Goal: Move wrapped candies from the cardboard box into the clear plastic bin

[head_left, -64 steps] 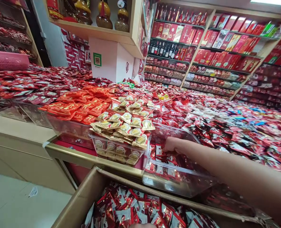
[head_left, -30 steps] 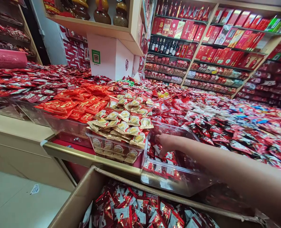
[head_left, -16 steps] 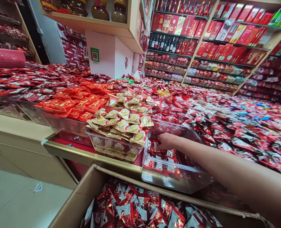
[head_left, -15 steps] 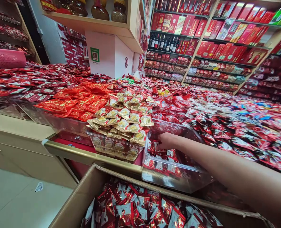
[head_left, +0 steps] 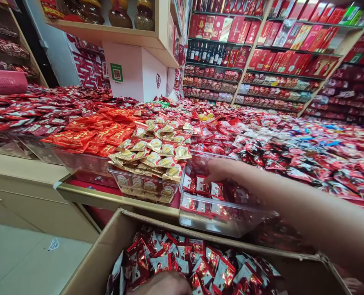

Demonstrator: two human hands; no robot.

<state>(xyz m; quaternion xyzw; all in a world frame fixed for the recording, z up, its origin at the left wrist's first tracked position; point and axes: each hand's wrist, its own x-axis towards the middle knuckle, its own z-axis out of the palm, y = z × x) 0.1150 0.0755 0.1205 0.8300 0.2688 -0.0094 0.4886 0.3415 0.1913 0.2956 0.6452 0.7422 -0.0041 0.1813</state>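
Right hand (head_left: 219, 170): hung inside clear plastic bin (head_left: 205, 225)
Left hand (head_left: 166, 284): blurred, over glossy packets (head_left: 223, 273)
Opening, hold: I couldn't see either

Left hand (head_left: 164, 284) blurred (cut off below).

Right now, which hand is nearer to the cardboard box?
Left hand: over the packets inside the cardboard box. The right hand is beyond the box's far edge, in a clear tub.

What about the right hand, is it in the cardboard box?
No, the right hand is in the clear bin beyond the box.
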